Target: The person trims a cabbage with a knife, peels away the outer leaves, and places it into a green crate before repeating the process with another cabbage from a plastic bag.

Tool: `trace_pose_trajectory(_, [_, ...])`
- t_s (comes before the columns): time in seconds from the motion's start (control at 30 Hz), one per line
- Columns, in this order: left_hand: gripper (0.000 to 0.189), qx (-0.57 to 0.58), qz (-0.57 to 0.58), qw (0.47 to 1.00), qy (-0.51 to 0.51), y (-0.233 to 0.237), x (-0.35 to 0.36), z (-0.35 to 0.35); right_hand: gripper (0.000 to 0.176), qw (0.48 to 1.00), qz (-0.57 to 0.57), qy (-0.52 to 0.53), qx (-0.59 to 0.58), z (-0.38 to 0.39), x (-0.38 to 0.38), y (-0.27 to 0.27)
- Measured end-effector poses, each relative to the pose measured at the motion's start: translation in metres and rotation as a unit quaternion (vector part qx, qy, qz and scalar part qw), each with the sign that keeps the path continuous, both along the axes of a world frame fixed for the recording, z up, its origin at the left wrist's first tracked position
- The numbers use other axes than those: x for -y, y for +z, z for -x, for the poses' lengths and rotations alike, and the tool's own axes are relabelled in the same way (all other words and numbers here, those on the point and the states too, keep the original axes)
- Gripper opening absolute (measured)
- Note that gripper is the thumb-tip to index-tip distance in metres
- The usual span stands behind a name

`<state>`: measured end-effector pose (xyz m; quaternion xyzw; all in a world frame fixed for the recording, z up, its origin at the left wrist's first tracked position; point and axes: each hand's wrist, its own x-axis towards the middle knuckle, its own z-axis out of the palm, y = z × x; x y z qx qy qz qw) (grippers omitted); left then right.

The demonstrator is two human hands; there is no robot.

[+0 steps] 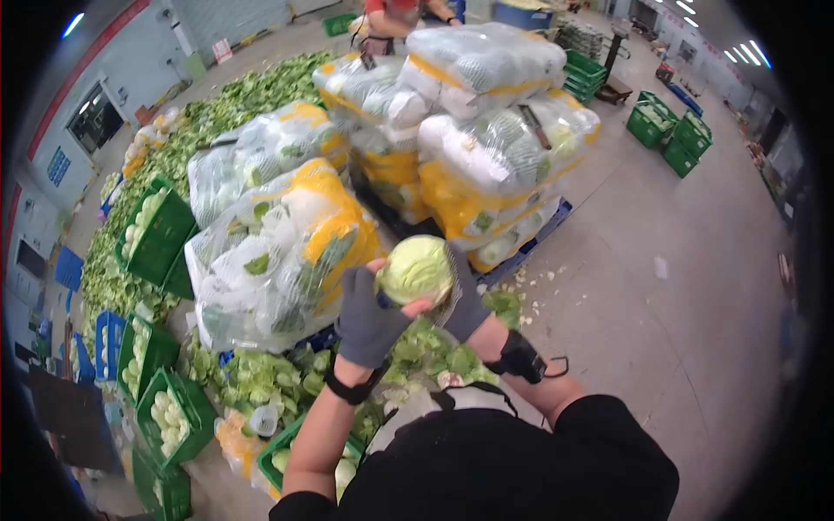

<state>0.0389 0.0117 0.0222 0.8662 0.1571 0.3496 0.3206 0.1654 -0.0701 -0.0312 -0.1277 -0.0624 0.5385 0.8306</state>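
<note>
A pale green, trimmed cabbage (417, 267) is held up in front of me between both hands. My left hand (365, 319), in a grey glove with bare fingertips, grips its left side and underside. Around the right side curls my right hand (469, 297), also gloved in grey; its fingers are partly hidden. Mesh netting (453, 291) shows between the cabbage and the right palm. Just beyond my hands lies a clear plastic bag (278, 256) packed with net-wrapped cabbages. Loose green leaves (426, 349) cover the floor below.
Stacked bags of wrapped cabbages (499, 148) stand ahead on a blue pallet (526, 247). Green crates (174, 417) of cabbages line the left, beside a large leaf pile (261, 87). A person in red (391, 22) is behind the stack. More green crates (651, 120) sit at right.
</note>
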Motion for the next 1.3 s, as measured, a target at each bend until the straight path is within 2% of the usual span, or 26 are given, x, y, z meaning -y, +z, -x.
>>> trace_pose_trajectory(0.03, [0.065,-0.011,0.058,0.998,-0.011,-0.001,0.002,-0.002,0.056,0.999,0.014,-0.028,-0.010,0.003,-0.001,-0.003])
trace_pose_trajectory(0.13, [0.065,0.030,0.065,0.997,-0.005,-0.026,0.009,-0.008,0.056,0.996,0.022,-0.079,-0.036,0.003,-0.003,-0.011])
trace_pose_trajectory(0.17, [0.062,-0.016,0.006,1.000,0.020,-0.026,0.006,-0.005,0.056,0.998,0.011,-0.050,-0.047,0.004,-0.002,-0.011])
trace_pose_trajectory(0.2, [0.062,-0.017,0.005,1.000,0.014,-0.020,0.003,-0.006,0.057,0.998,0.004,-0.019,-0.057,0.005,0.001,-0.012])
trace_pose_trajectory(0.27, [0.062,0.035,-0.134,0.990,0.016,-0.010,0.001,-0.011,0.057,0.999,0.006,-0.025,-0.044,0.003,0.004,-0.015])
trace_pose_trajectory(0.3, [0.062,0.035,-0.132,0.990,0.014,-0.012,0.001,-0.013,0.057,0.998,0.008,-0.038,-0.044,0.003,0.005,-0.014])
trace_pose_trajectory(0.37, [0.064,0.058,-0.032,0.995,-0.073,-0.023,0.004,-0.014,0.057,0.997,0.013,-0.051,-0.048,0.005,0.008,-0.013])
trace_pose_trajectory(0.47, [0.063,0.077,-0.041,0.994,-0.072,-0.029,0.001,-0.015,0.057,0.998,0.009,-0.049,-0.038,0.004,0.009,-0.008])
trace_pose_trajectory(0.6, [0.062,0.050,-0.038,0.995,-0.074,-0.027,-0.005,-0.011,0.056,0.996,0.062,-0.068,-0.001,0.004,0.014,-0.007])
trace_pose_trajectory(0.67, [0.064,0.024,0.001,0.995,-0.095,-0.024,-0.008,-0.009,0.055,0.996,0.070,-0.060,0.002,0.006,0.013,-0.008])
trace_pose_trajectory(0.77, [0.068,0.034,-0.006,0.992,-0.118,-0.029,-0.013,-0.009,0.053,0.995,0.081,-0.059,0.020,0.008,0.011,-0.008])
trace_pose_trajectory(0.87, [0.069,0.045,-0.029,0.992,-0.113,-0.033,-0.014,-0.009,0.052,0.991,0.088,-0.083,0.058,0.009,0.009,-0.005])
trace_pose_trajectory(0.93, [0.068,0.035,-0.020,0.995,-0.096,-0.027,-0.011,-0.007,0.051,0.996,0.072,-0.056,0.020,0.009,0.008,-0.004])
trace_pose_trajectory(1.0, [0.063,0.033,0.027,0.996,-0.072,-0.022,-0.005,-0.004,0.055,0.997,0.058,-0.046,0.025,0.009,0.003,-0.003])
trace_pose_trajectory(1.03, [0.058,0.029,0.097,0.994,-0.025,-0.027,0.003,-0.002,0.057,0.997,0.043,-0.065,0.000,0.011,0.001,0.006])
trace_pose_trajectory(1.07, [0.058,0.027,0.099,0.995,-0.020,-0.027,0.006,-0.002,0.060,0.996,0.028,-0.084,-0.026,0.013,-0.001,0.011])
trace_pose_trajectory(1.13, [0.049,0.018,0.022,0.999,-0.015,-0.021,0.005,-0.006,0.065,0.998,0.007,-0.061,-0.014,0.009,-0.006,0.008])
trace_pose_trajectory(1.2, [0.053,0.029,-0.012,0.999,-0.016,-0.008,0.008,-0.003,0.065,0.998,0.004,-0.068,-0.004,0.008,-0.007,0.005])
trace_pose_trajectory(1.27, [0.062,0.088,-0.057,0.994,0.018,0.003,0.008,-0.004,0.065,0.998,0.019,-0.067,-0.002,0.011,-0.006,0.009])
trace_pose_trajectory(1.3, [0.071,0.064,-0.062,0.996,0.005,-0.004,0.000,-0.004,0.064,0.995,0.046,-0.090,0.006,0.015,-0.009,0.009])
